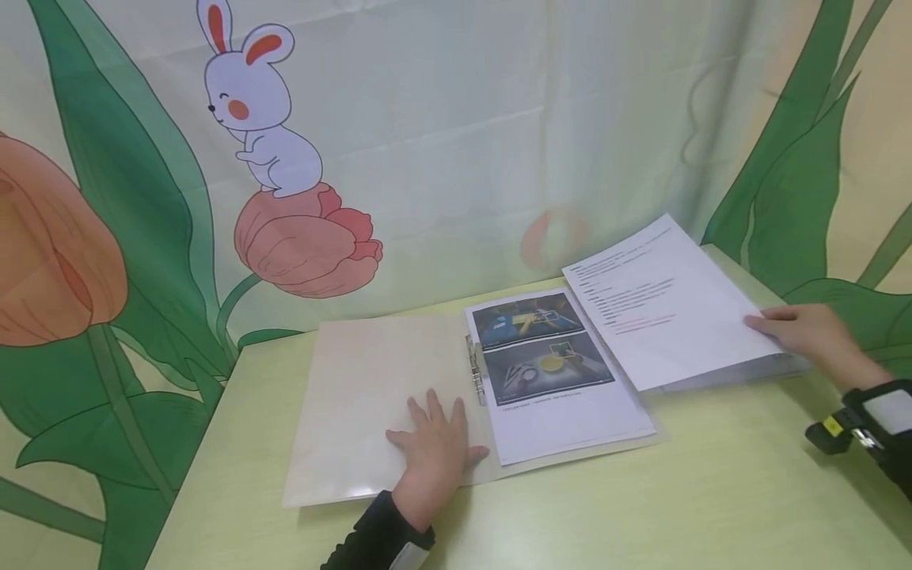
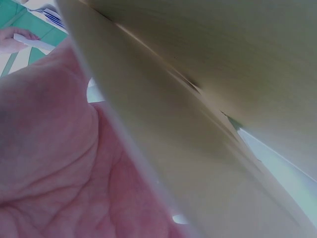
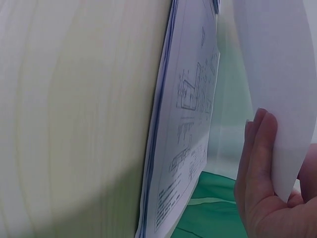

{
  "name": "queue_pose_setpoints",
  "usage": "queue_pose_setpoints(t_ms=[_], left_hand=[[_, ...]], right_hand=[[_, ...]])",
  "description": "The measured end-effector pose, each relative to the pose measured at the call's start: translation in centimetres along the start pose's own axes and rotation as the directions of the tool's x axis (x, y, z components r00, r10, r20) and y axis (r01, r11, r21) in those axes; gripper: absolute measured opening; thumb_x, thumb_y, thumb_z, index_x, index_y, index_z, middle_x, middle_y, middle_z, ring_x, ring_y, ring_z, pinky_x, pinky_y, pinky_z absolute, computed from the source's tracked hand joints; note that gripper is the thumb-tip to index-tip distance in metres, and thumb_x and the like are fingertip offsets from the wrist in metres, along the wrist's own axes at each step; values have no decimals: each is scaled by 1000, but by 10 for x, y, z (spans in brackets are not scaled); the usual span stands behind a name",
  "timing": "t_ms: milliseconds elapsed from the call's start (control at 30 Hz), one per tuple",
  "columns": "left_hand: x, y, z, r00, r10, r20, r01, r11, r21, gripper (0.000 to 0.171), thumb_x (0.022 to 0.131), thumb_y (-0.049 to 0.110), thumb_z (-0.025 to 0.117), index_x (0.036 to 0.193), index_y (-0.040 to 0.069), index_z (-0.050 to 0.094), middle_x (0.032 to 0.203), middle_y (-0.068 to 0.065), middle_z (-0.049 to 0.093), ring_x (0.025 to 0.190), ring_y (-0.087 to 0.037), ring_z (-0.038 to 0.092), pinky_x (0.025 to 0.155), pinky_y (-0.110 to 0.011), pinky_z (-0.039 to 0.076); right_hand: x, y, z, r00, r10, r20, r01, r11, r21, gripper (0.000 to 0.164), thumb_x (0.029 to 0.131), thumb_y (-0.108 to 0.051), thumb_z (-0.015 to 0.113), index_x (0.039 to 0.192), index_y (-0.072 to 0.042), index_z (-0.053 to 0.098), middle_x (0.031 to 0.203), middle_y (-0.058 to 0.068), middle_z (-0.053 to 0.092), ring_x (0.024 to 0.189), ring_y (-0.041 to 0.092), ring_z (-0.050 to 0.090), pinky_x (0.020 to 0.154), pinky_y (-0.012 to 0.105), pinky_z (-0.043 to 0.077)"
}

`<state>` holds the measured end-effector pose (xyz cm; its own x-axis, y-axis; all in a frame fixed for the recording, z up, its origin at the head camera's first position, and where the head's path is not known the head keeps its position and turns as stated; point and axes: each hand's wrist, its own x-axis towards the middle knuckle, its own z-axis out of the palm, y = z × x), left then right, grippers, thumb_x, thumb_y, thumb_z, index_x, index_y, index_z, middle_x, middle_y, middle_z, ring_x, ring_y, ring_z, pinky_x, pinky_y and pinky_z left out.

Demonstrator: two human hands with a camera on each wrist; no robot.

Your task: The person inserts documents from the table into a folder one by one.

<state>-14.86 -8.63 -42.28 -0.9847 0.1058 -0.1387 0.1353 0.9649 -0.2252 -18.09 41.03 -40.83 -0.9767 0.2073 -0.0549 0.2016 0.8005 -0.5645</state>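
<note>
A pale folder [image 1: 363, 380] lies opened out on the table. My left hand [image 1: 433, 455] rests on its left cover with the fingers spread; the left wrist view shows the palm [image 2: 54, 148] close beside the cover's edge. On the folder's right side is a printed page [image 1: 563, 423] with two pictures, next to a metal binder clip [image 1: 476, 372]. At the right, my right hand [image 1: 812, 336] pinches the corner of a sheet of paper [image 1: 684, 317] with text. Under that raised sheet, a stack of printed papers [image 3: 190, 114] shows in the right wrist view.
The light green table [image 1: 606, 514] runs back to a curtain [image 1: 442, 142] printed with a rabbit, tulips and leaves. A black wrist camera mount [image 1: 848, 427] hangs beside my right wrist, above the table.
</note>
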Motion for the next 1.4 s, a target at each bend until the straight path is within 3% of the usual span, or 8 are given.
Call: queue_pose_setpoints(t_ms=[133,267,800,1400], left_hand=[[1,0,1,1000,0,1,0,1000,1,82,81,73,58,147,25,46,151,-16,35,137,-44,33,86,-70,36],[1,0,0,1000,-4,6,4,1000,-1,82,81,73,57,147,25,46,151,-16,34,137,-44,32,86,-70,36],[1,1,0,1000,-7,9,7,1000,0,82,81,73,58,147,25,46,151,-16,35,137,-44,32,86,-70,36],[0,1,1,1000,-6,-2,6,1000,-5,82,81,73,58,147,24,47,151,-17,35,137,-44,32,86,-71,35]], right_hand=[[1,-3,4,1000,-23,8,23,1000,21,69,102,-44,47,128,19,47,129,43,37,111,55,43,75,45,43],[2,-9,7,1000,-21,9,20,999,27,70,101,-45,50,128,19,48,130,43,37,109,51,44,68,34,40],[5,-35,23,998,28,60,-32,997,77,80,98,-53,51,132,20,43,132,44,33,111,51,42,69,31,39],[7,-62,45,994,-21,109,12,996,89,70,100,-44,53,130,19,47,130,39,42,107,45,49,66,25,42]])
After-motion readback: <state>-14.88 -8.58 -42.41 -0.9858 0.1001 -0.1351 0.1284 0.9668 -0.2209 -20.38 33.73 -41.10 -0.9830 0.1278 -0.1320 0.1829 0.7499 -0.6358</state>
